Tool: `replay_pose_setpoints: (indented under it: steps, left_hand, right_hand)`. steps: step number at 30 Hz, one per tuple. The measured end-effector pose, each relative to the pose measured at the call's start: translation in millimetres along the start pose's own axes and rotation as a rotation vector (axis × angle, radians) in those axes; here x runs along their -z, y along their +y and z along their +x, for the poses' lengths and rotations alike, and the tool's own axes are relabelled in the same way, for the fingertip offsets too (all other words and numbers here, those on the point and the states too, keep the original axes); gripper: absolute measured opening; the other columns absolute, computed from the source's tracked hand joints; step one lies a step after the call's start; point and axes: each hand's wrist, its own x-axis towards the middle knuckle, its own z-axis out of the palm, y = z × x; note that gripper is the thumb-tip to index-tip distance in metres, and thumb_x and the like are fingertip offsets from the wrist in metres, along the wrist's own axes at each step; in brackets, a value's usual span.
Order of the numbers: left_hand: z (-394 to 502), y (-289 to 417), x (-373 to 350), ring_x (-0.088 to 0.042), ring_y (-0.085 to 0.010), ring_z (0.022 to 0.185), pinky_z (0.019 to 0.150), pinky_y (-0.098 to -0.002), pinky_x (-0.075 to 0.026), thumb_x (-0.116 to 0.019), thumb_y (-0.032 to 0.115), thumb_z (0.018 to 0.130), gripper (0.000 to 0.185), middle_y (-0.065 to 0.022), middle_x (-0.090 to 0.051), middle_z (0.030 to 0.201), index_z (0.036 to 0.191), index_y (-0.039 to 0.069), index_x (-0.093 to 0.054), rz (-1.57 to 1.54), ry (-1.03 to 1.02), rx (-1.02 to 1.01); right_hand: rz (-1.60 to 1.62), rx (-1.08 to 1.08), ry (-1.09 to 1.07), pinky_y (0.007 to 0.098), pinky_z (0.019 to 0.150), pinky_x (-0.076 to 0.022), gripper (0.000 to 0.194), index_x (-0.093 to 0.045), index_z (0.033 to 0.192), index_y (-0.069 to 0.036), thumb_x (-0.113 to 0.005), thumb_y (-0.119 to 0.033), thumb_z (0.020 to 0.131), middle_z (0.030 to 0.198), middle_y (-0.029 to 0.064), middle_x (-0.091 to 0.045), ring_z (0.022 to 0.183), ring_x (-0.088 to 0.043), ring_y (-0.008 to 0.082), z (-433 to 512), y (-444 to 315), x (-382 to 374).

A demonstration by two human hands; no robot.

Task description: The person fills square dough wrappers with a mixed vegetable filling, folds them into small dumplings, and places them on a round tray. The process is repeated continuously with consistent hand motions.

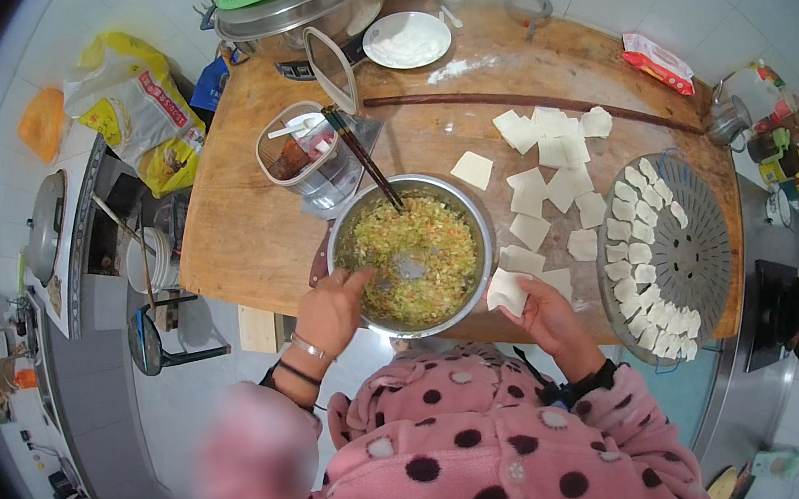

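Observation:
A metal bowl of finely chopped yellow-green filling with orange bits sits at the table's near side. My left hand reaches over its left rim, fingertips at the filling's edge; whether they pinch something is too small to tell. A pair of dark chopsticks leans on the far rim, tips in the filling. My right hand, just right of the bowl, holds a square dough wrapper. More wrappers lie beyond it, some overlapping. Filled dumplings line the left and near parts of a round perforated tray.
A long wooden rolling pin lies across the wooden table. Behind the bowl stands an open plastic container, its lid raised. A plate of flour and a large steel pot are farther back; a stool stands left.

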Motion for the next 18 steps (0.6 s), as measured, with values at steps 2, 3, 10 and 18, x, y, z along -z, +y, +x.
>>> replay_pose_setpoints:
  steps: [2, 3, 10, 18]
  left_hand:
    - [0.6, -0.5, -2.5, -0.065, -0.0328, 0.077, 0.064, -0.0428, -0.054, -0.056, 0.003, 0.082, 0.037, -0.0124, -0.063, 0.087, 0.116, 0.016, -0.066, -0.002, -0.082, -0.058]
    - [1.9, -0.6, -3.1, -0.065, -0.0330, 0.077, 0.064, -0.0430, -0.053, -0.056, 0.003, 0.082, 0.037, -0.0124, -0.062, 0.087, 0.115, 0.016, -0.066, -0.032, -0.024, -0.124]
    - [24.7, 30.0, -8.2, -0.065, -0.0304, 0.076, 0.065, -0.0414, -0.053, -0.059, 0.005, 0.080, 0.037, -0.0108, -0.060, 0.082, 0.113, 0.019, -0.069, -0.051, 0.023, -0.141]
    - [5.1, -1.5, 19.8, -0.066, -0.0318, 0.076, 0.067, -0.0412, -0.054, -0.057, 0.006, 0.082, 0.035, -0.0115, -0.063, 0.083, 0.111, 0.019, -0.071, 0.067, -0.076, -0.111]
  right_hand:
    - [0.014, -0.015, 0.012, 0.0371, 0.095, -0.0520, 0.031, -0.056, 0.127, -0.003, -0.052, -0.019, 0.100, 0.127, 0.0070, -0.061, 0.115, -0.061, 0.0198, 0.6, -0.4, -0.7]
    - [0.021, -0.007, -0.018, 0.0373, 0.096, -0.0519, 0.032, -0.055, 0.127, -0.003, -0.052, -0.019, 0.100, 0.127, 0.0074, -0.061, 0.115, -0.061, 0.0201, 1.0, -1.1, -1.0]
    - [0.067, -0.020, -0.011, 0.0382, 0.099, -0.0511, 0.032, -0.053, 0.128, -0.002, -0.053, -0.017, 0.100, 0.127, 0.0093, -0.061, 0.116, -0.061, 0.0219, 4.2, 0.8, -0.1]
    - [0.113, -0.022, 0.001, 0.0383, 0.101, -0.0488, 0.032, -0.053, 0.126, -0.001, -0.054, -0.017, 0.099, 0.127, 0.0099, -0.061, 0.117, -0.060, 0.0231, 6.4, 4.7, -2.6]
